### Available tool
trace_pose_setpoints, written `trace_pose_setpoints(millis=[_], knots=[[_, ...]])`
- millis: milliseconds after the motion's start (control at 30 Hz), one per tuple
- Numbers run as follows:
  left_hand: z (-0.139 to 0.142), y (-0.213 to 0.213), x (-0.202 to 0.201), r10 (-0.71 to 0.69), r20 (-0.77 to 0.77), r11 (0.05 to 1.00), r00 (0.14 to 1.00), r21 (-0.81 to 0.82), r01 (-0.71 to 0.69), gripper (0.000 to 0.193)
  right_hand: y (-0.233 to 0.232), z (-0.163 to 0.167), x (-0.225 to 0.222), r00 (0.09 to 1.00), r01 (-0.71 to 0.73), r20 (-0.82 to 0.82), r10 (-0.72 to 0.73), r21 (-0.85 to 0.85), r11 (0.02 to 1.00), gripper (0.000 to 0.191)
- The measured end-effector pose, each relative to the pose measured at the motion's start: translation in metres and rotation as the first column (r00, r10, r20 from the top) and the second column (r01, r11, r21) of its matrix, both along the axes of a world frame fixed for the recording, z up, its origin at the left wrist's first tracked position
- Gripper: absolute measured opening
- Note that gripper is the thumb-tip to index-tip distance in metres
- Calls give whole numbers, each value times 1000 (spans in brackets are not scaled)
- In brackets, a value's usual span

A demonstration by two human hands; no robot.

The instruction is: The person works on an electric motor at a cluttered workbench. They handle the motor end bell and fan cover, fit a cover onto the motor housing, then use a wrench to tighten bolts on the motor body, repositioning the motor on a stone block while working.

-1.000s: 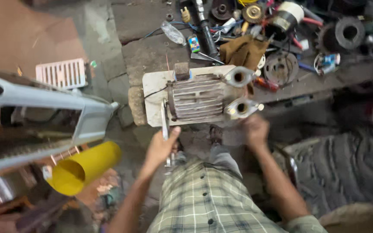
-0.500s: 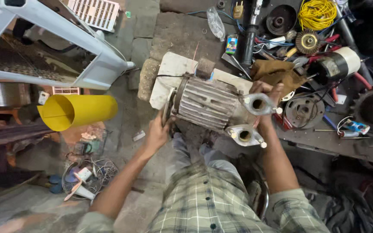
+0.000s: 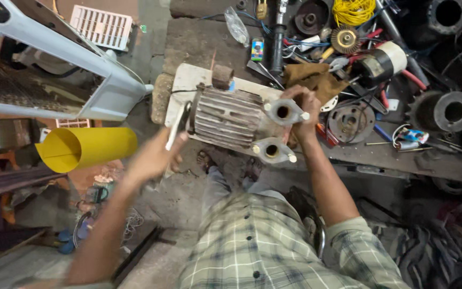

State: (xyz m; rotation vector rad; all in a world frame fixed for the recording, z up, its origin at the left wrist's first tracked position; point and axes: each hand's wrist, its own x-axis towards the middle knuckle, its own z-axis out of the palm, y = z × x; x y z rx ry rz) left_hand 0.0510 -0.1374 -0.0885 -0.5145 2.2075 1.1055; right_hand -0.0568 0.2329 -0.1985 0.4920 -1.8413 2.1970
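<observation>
A grey finned pump motor with two flanged pipe ports lies on a white slab on the workshop floor. My right hand grips the motor's upper flanged end. My left hand is blurred and holds a flat metal spanner against the motor's left end. A small wooden block rests behind the motor. My checked shirt and sandalled feet show below it.
A yellow cylinder lies at left under a grey metal frame. At the back and right lie a brown cloth, a yellow wire coil, pulleys, a small motor and loose tools. A white grille lies at the top left.
The view has swung left and closer. My right hand went from below the motor up onto its flanged end. My left hand has drawn back from the motor's left end with the spanner.
</observation>
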Motion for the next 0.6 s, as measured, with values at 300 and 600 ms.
trace_pose_setpoints(millis=[300, 600], knots=[[-15, 16, 15, -101, -269, 993, 958, -84, 81, 74, -12, -11, -2, 998, 56, 12, -56, 12, 998, 62], [-145, 30, 41, 60, -644, 994, 763, -32, -105, 64, -12, -21, 3, 961, 111, 269, -71, -139, 984, 47]])
